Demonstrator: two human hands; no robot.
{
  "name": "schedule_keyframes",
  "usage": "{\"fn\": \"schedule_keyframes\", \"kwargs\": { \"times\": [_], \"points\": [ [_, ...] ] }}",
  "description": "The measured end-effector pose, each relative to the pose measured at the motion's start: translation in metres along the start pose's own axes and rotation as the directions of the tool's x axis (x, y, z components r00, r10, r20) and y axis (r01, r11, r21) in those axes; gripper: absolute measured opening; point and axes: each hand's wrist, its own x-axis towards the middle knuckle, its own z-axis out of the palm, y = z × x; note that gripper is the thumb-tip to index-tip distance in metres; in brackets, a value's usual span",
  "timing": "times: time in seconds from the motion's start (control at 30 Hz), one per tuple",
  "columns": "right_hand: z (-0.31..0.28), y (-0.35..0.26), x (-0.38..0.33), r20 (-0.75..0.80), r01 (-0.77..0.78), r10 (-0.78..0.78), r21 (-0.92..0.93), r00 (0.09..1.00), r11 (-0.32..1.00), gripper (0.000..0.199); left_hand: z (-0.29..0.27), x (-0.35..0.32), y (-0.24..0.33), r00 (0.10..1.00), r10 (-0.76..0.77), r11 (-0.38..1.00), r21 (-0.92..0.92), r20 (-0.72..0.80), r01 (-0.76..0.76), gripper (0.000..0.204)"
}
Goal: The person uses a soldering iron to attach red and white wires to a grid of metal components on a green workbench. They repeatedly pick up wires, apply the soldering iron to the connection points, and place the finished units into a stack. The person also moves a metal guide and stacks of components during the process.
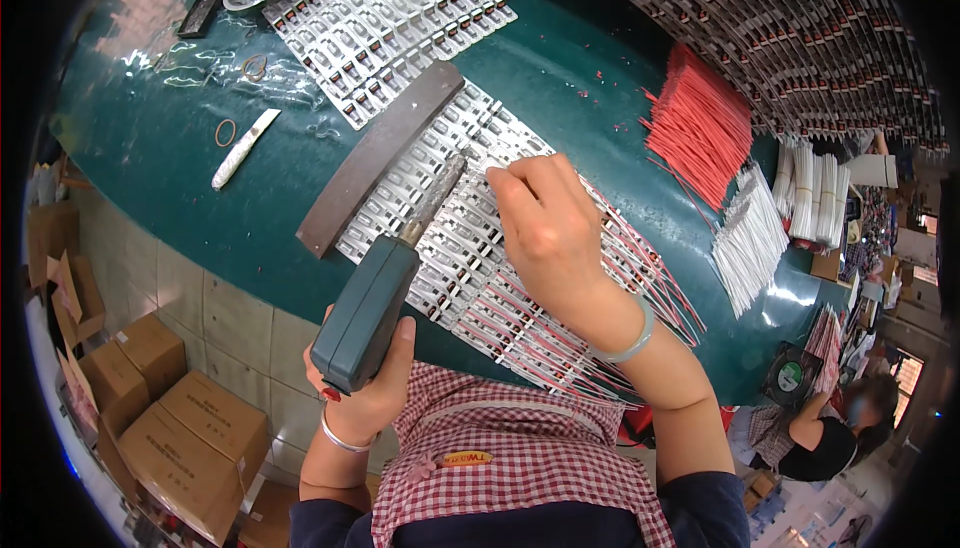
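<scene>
At the far left, brown cardboard boxes (170, 418) sit stacked on the floor beside the green counter (150, 148), out of the way of the work. On the counter, a rubber band (226, 132) and a small white stick (245, 148) lie loose, well apart from the hands. A long dark bar (375, 158) rests along the edge of the sheet of small metal parts (455, 238), probably as a weight to keep the rows flat.

The left hand (365, 388) is wrapped tight around the green grip of a soldering iron (385, 283), angled so its tip comes down onto the sheet of parts. The right hand (545, 228) hovers over the same sheet with fingertips pressed together, seemingly pinching something thin near the iron's tip (too fine to make out). Red and white wires (620, 268) already fan out from the sheet toward the right.

Farther right, a bundle of red wires (700, 123) and one of white wires (750, 238) lie within reach. Another person (830, 433) sits at the lower right.
</scene>
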Motion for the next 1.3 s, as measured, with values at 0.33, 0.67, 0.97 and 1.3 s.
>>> {"fn": "schedule_keyframes", "kwargs": {
  "times": [0.33,0.67,0.97,1.3],
  "points": [
    [0.005,0.001,-0.002,0.012,-0.015,0.015,-0.008,1.0,1.0,0.027,0.002,0.005,-0.003,0.992,0.122,0.992,-0.014,0.023,-0.122,0.023],
    [0.006,-0.001,-0.002,0.014,-0.024,0.024,-0.028,1.0,0.999,0.024,0.003,0.011,0.003,0.985,0.161,0.985,0.043,0.068,-0.165,0.02],
    [0.005,0.001,-0.002,0.012,-0.012,0.012,-0.019,1.0,1.0,0.024,0.0,0.003,0.002,0.998,0.046,0.998,0.031,0.033,-0.047,0.019],
    [0.006,0.0,-0.001,-0.002,-0.017,0.017,-0.023,1.0,1.0,0.024,-0.003,-0.005,-0.001,1.0,0.017,1.0,0.001,-0.025,-0.017,0.02]
  ]
}}
